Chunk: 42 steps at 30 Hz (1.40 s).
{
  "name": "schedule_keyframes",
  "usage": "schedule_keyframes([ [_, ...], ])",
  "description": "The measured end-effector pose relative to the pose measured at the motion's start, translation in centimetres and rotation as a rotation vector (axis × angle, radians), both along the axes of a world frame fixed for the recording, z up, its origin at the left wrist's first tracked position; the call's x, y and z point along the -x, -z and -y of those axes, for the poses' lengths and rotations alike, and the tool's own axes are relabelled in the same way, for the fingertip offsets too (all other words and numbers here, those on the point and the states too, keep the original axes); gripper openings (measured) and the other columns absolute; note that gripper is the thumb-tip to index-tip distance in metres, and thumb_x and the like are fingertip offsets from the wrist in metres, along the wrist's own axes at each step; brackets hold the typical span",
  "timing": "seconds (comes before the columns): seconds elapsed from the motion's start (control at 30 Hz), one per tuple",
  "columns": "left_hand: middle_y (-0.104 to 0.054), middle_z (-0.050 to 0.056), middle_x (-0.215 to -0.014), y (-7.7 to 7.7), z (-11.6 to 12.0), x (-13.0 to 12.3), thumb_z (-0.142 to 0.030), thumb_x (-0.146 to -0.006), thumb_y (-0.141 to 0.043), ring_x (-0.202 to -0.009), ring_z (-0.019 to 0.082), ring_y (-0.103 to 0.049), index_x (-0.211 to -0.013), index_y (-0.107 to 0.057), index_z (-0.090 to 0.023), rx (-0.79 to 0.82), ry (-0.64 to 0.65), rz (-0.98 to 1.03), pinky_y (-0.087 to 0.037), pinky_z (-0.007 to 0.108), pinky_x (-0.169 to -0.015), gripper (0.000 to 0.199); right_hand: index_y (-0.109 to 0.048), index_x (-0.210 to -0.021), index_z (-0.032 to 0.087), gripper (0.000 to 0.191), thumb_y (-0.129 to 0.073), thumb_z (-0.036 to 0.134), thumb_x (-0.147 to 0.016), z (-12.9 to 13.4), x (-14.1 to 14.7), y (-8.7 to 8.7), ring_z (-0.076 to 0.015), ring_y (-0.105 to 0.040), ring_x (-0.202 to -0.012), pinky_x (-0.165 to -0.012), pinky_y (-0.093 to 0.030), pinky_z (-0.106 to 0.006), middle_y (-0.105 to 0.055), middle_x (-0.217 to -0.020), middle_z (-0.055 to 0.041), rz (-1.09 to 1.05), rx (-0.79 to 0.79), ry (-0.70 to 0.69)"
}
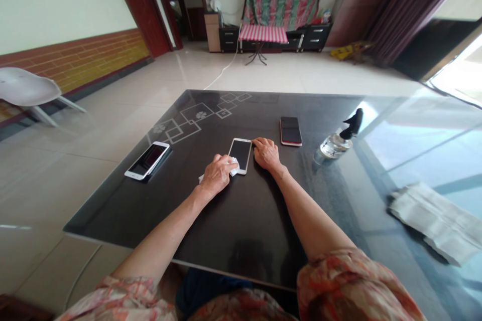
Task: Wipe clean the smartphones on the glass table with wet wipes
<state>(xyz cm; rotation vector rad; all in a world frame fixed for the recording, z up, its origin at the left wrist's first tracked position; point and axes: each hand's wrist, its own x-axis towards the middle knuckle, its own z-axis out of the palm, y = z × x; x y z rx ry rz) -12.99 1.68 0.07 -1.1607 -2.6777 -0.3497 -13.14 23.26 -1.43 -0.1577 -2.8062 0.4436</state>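
Note:
A white smartphone [240,150] with a dark screen lies face up on the glossy black table [226,220]. My left hand [217,174] is closed on a crumpled white tissue [234,166], which presses against the phone's lower left part. At the phone's right side rests my right hand [265,153], its fingers reaching the upper right edge and its palm low over the table. The fingers look stretched out, with nothing held in them. The phone's lower left corner is hidden behind my left hand and the tissue.
To the left lies another white smartphone [147,160]. A dark phone with a red edge [290,130] sits behind my right hand. Farther right stand a clear spray bottle [337,144] with a black trigger head and a folded pale cloth [437,218]. A white chair [28,88] is at far left.

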Motion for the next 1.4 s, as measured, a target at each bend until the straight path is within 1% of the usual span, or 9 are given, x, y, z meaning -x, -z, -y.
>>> schedule_keyframes([
  [0.1, -0.064, 0.003, -0.107, 0.1, 0.6, 0.1, -0.01, -0.093, -0.039, -0.09, 0.02, -0.046, -0.106, -0.073, -0.029, -0.01, 0.045, -0.005, -0.044, 0.027, -0.073, 0.041, -0.062, -0.123, 0.028, 0.037, -0.039, 0.028, -0.094, 0.0, 0.4, -0.1, -0.0269, -0.047, -0.115, -0.094, -0.04, -0.041, -0.059, -0.13, -0.0045, -0.021, 0.023, 0.033],
  [0.3, -0.063, 0.004, -0.109, 0.0, 1.9, 0.2, -0.012, -0.095, -0.038, -0.091, 0.019, -0.047, -0.107, -0.072, -0.027, 0.007, 0.143, -0.016, -0.045, 0.026, -0.077, 0.039, -0.061, -0.125, 0.031, 0.037, -0.042, 0.027, -0.094, -0.1, 0.5, 0.2, -0.0257, -0.046, -0.114, -0.092, -0.038, -0.039, -0.059, -0.127, -0.0045, -0.051, 0.033, 0.011],
  [0.57, -0.064, 0.005, -0.107, -0.6, -0.7, 2.2, -0.012, -0.095, -0.037, -0.095, 0.019, -0.048, -0.101, -0.073, -0.026, 0.038, 0.211, -0.016, -0.046, 0.028, -0.082, 0.039, -0.063, -0.123, 0.03, 0.036, -0.041, 0.026, -0.095, -0.2, 0.6, 0.1, -0.0259, -0.047, -0.112, -0.092, -0.038, -0.039, -0.059, -0.125, -0.0064, -0.065, 0.069, 0.005],
  [0.77, -0.063, 0.004, -0.111, -0.6, 0.6, 0.3, -0.012, -0.095, -0.041, -0.096, 0.018, -0.049, -0.108, -0.071, -0.027, 0.052, 0.252, -0.028, -0.046, 0.026, -0.082, 0.036, -0.064, -0.122, 0.03, 0.036, -0.042, 0.025, -0.094, -0.2, 0.6, 0.2, -0.0263, -0.046, -0.112, -0.092, -0.038, -0.039, -0.06, -0.124, -0.0061, -0.075, 0.082, 0.002],
  [0.83, -0.063, 0.004, -0.112, -0.7, 0.5, 0.2, -0.011, -0.095, -0.041, -0.098, 0.018, -0.049, -0.108, -0.071, -0.027, 0.06, 0.257, -0.023, -0.046, 0.026, -0.082, 0.036, -0.064, -0.122, 0.03, 0.036, -0.042, 0.025, -0.094, -0.2, 0.7, 0.3, -0.0265, -0.046, -0.112, -0.093, -0.038, -0.04, -0.06, -0.124, -0.0063, -0.073, 0.083, 0.002],
  [1.0, -0.064, 0.005, -0.11, -0.7, -1.6, 1.9, -0.011, -0.095, -0.039, -0.098, 0.02, -0.048, -0.103, -0.073, -0.026, 0.083, 0.236, -0.007, -0.046, 0.028, -0.085, 0.038, -0.065, -0.121, 0.028, 0.036, -0.042, 0.023, -0.093, -0.3, 0.7, 0.4, -0.0262, -0.047, -0.112, -0.092, -0.038, -0.039, -0.06, -0.124, -0.0063, -0.074, 0.084, 0.009],
  [1.07, -0.064, 0.005, -0.11, -0.8, -2.0, 2.2, -0.011, -0.095, -0.039, -0.098, 0.02, -0.048, -0.103, -0.073, -0.026, 0.083, 0.24, -0.002, -0.046, 0.029, -0.085, 0.038, -0.065, -0.121, 0.028, 0.036, -0.043, 0.023, -0.093, -0.3, 0.7, 0.3, -0.026, -0.047, -0.112, -0.092, -0.038, -0.039, -0.06, -0.124, -0.006, -0.07, 0.084, 0.008],
  [1.3, -0.064, 0.004, -0.111, -1.3, -0.2, 0.0, -0.006, -0.093, -0.037, -0.097, 0.019, -0.049, -0.108, -0.071, -0.027, 0.1, 0.307, 0.001, -0.047, 0.026, -0.08, 0.043, -0.065, -0.12, 0.029, 0.037, -0.042, 0.021, -0.092, -0.2, 0.7, 0.2, -0.026, -0.047, -0.112, -0.093, -0.038, -0.039, -0.06, -0.124, -0.0059, -0.069, 0.082, 0.007],
  [1.4, -0.064, 0.004, -0.11, -1.3, -0.8, 0.9, -0.006, -0.092, -0.039, -0.097, 0.019, -0.049, -0.105, -0.072, -0.027, 0.102, 0.3, 0.003, -0.046, 0.026, -0.079, 0.041, -0.065, -0.119, 0.029, 0.037, -0.043, 0.02, -0.091, -0.2, 0.7, 0.3, -0.0262, -0.047, -0.112, -0.092, -0.038, -0.039, -0.06, -0.124, -0.0061, -0.063, 0.083, 0.019],
])
